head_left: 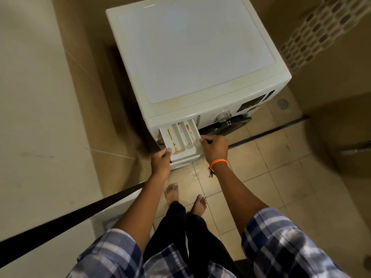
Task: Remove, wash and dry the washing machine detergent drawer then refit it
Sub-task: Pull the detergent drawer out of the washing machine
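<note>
Both hands grip the detergent drawer (180,138), left hand (161,159) and right hand (214,147) at its front corners; probably half out of the washing machine (196,57), so I pull evenly.

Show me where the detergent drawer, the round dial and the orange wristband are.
detergent drawer (180,137), head view, on its stained middle compartment.
round dial (223,116), head view, on the knob's silver face.
orange wristband (218,163), head view, on the braid across the wrist.
</note>
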Demonstrator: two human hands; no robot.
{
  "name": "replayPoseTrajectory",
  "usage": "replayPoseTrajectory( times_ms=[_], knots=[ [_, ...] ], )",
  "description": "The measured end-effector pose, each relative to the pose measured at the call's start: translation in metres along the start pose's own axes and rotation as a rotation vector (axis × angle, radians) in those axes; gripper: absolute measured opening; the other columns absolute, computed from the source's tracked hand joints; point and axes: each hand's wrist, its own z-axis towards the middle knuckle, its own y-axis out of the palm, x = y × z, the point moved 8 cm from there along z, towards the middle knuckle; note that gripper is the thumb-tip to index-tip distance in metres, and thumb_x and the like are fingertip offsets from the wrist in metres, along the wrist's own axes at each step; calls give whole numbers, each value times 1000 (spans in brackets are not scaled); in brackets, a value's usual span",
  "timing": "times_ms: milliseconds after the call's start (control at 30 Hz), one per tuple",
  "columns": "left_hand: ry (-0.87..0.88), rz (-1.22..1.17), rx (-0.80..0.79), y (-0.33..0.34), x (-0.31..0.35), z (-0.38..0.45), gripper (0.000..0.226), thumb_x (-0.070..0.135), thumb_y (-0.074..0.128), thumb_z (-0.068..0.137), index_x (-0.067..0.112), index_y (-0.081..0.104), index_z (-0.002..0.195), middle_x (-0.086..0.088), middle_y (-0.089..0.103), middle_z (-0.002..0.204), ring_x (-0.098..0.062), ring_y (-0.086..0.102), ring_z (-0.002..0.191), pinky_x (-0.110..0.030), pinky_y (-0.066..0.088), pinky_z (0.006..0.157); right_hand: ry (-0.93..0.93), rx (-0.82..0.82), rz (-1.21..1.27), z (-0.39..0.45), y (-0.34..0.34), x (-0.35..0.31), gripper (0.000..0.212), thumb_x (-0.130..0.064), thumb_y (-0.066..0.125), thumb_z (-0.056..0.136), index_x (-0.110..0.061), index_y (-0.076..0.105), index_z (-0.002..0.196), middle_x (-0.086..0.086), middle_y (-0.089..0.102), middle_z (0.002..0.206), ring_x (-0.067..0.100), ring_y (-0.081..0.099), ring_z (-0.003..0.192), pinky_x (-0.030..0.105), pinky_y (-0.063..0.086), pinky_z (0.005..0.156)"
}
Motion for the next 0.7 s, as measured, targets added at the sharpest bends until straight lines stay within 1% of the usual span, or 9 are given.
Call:
replayPoseTrajectory(
  times_ms=[67,167,233,300,367,433,533,600,700],
  knots=[
    [7,16,-13,0,-6,-1,39,19,55,109,2,59,144,-12,66,142,-21,59,132,-25,42,102,-17,23,-12,-7,-3,3,15,-5,76,93,-8,81,106,4,81,104,8,70,91,33,60,95],
    [25,28,-12,-1,-5,4,39,24,56,109,5,62,143,-8,69,136,-16,63,122,-26,47,101,-94,4,-116,-7,0,-5,18,-8,71,96,-12,81,110,3,80,105,10,72,91,32,62,91],
    [56,19,-2,-2,2,16,40,29,55,110,7,63,142,-2,70,130,-16,64,120,-25,50,99,-149,-29,-179,1,6,-15,25,-12,69,98,-16,78,121,4,80,107,13,73,90,33,63,89],
    [67,-15,27,-2,11,30,36,30,53,110,8,67,135,0,70,117,-17,67,114,-25,55,94,-223,-41,-228,10,13,-26,32,-16,67,100,-21,73,131,8,78,99,17,71,85,37,63,85],
    [73,-26,60,-1,16,46,30,30,53,111,10,71,123,-2,70,110,-20,69,110,-37,58,100,-311,-67,-295,16,20,-39,38,-15,63,101,-26,69,136,11,74,87,21,66,76,35,59,76],
    [65,-24,68,0,17,57,29,29,52,111,9,71,119,-4,72,109,-24,71,109,-45,57,104,-428,-96,-408,21,29,-52,36,-10,59,102,-23,71,134,16,70,82,31,66,72,38,57,68],
    [82,-28,72,1,14,63,23,27,51,111,14,69,110,-3,72,107,-23,71,106,-47,58,102,-524,-110,-555,29,42,-60,28,-13,57,103,-20,75,123,14,66,90,37,68,80,40,58,69],
    [86,-44,67,2,15,61,22,27,50,112,15,68,114,-3,72,111,-22,70,110,-42,58,102,-533,-139,-633,32,52,-58,28,-18,54,105,-20,73,125,15,64,97,39,68,87,44,58,72],
    [73,-55,73,4,13,60,32,27,48,112,6,68,125,-6,72,121,-23,69,114,-38,57,102,-523,-154,-682,35,58,-58,27,-23,53,108,-18,73,125,15,64,106,41,69,94,49,61,78]
  ],
)
